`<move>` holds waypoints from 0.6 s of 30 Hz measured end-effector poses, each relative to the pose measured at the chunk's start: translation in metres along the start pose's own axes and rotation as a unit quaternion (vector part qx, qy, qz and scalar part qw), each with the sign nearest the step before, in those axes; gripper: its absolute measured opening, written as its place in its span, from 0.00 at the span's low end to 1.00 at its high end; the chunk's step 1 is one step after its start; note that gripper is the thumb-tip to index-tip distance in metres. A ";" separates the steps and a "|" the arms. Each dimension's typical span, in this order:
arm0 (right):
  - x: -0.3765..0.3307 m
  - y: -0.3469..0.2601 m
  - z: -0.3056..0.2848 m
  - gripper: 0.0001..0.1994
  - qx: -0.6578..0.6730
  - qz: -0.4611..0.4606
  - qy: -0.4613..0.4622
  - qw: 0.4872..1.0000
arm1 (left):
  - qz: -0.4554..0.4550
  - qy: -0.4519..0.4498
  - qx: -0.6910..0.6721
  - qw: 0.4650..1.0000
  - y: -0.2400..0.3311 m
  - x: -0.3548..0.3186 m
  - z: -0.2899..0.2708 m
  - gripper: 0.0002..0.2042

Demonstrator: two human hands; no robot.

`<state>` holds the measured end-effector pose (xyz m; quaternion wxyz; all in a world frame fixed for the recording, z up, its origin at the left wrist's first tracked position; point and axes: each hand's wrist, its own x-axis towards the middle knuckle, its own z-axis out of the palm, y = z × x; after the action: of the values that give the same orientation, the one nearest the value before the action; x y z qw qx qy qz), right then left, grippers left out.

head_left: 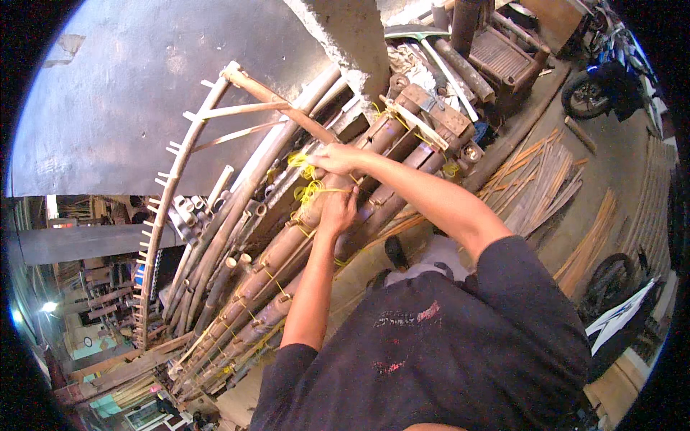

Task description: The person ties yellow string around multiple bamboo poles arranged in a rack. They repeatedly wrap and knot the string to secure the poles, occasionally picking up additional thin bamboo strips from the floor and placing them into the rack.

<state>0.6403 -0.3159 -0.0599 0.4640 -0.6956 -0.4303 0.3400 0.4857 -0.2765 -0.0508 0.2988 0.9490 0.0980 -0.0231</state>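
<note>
A frame of thick brown bamboo poles [273, 266] lies tilted in front of me, lashed in places with yellow cord [307, 188]. My left hand [338, 208] is closed on a loop of that yellow cord against a pole. My right hand [338, 156] sits just above it, fingers pinched on the same cord where it bunches at a joint. A thin curved bamboo strip with short pegs [167, 201] arches along the left side of the frame.
A grey concrete wall [144, 93] and pillar [352, 36] stand behind the frame. Split bamboo slats [546, 179] lie on the floor to the right. A motorcycle [611, 72] is parked at the upper right, another wheel [611, 280] lower right. Wooden blocks and tools [445, 115] crowd the frame's top end.
</note>
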 end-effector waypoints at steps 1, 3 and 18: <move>-0.014 -0.031 -0.002 0.21 0.105 0.044 -0.004 0.993 | 0.061 0.088 -0.033 0.994 -0.012 -0.003 0.009 0.14; -0.079 -0.045 0.010 0.20 -0.086 -0.125 -0.121 0.981 | 0.056 0.093 -0.029 0.994 -0.038 -0.011 0.020 0.14; -0.191 0.010 0.053 0.22 -0.120 -0.223 0.052 0.966 | -0.172 0.108 0.027 0.979 -0.081 0.121 0.003 0.18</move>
<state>0.5211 -0.4736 -0.0729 0.4630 -0.6494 -0.5873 0.1378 0.5882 -0.1926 -0.1112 0.2523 0.9227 0.2904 0.0255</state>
